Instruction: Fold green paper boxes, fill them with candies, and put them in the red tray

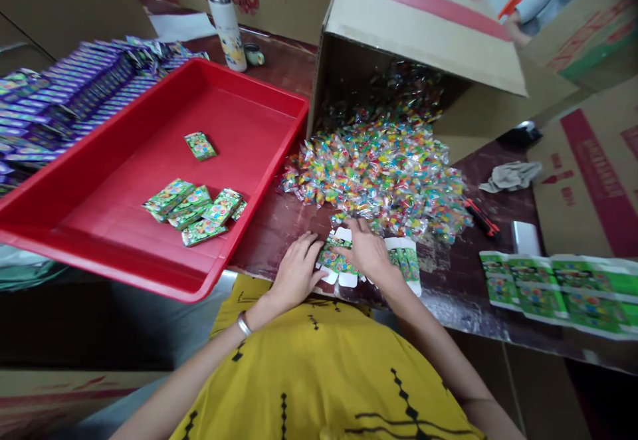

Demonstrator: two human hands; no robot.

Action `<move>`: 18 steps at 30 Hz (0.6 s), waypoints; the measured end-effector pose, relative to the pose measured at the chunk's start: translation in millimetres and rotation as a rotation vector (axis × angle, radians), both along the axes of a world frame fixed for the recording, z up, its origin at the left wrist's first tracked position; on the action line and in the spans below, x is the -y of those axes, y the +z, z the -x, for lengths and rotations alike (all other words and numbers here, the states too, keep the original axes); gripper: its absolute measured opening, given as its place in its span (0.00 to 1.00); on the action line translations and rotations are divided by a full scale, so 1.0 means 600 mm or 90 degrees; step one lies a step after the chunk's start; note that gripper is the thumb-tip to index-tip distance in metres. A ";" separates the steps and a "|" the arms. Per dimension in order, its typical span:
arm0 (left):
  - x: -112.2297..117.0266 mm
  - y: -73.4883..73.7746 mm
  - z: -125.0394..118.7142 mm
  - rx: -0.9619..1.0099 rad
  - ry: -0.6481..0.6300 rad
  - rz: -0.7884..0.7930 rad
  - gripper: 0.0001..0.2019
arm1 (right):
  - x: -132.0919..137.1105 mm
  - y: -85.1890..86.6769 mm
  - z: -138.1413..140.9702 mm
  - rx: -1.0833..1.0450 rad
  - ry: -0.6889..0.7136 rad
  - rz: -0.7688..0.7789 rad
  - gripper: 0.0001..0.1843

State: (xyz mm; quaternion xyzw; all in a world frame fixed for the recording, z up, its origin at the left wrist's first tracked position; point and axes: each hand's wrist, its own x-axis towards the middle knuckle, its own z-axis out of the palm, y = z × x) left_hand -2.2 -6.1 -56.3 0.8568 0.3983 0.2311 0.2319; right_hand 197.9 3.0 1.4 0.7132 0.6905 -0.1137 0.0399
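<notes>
A small green printed carton (343, 264) with white end flaps lies between my hands at the table edge. My left hand (298, 268) rests at the carton's left side, its fingers stretched out and the thumb apart. Over the carton's right part is my right hand (369, 252), fingers extended toward the near edge of the candy pile and thumb spread; I see nothing held in it. More flat green cartons (409, 264) lie beside my right wrist, partly covered by it. Just beyond both hands spreads a heap of clear sachets of colourful candies (379, 167).
A red tray (149, 121) at left holds several filled green boxes (202, 211). Purple packs (100, 88) lie beyond it. The sachets spill from a tipped cardboard box (423, 14). A cutter (481, 217), a cloth (511, 177) and flat carton stacks (563, 290) lie right; a bottle (226, 28) stands behind.
</notes>
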 end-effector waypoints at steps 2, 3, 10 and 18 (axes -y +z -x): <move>0.002 0.001 0.000 -0.005 0.008 -0.001 0.29 | 0.002 -0.003 -0.005 0.004 -0.006 -0.010 0.25; 0.003 0.002 -0.001 -0.005 0.007 -0.001 0.29 | 0.001 -0.006 -0.009 -0.006 -0.002 -0.013 0.24; -0.001 0.023 -0.005 0.068 0.044 0.077 0.28 | -0.029 0.002 -0.039 -0.346 0.015 -0.136 0.08; -0.043 0.106 0.011 0.441 -0.026 0.690 0.14 | -0.019 0.064 -0.033 -0.786 -0.028 -0.056 0.12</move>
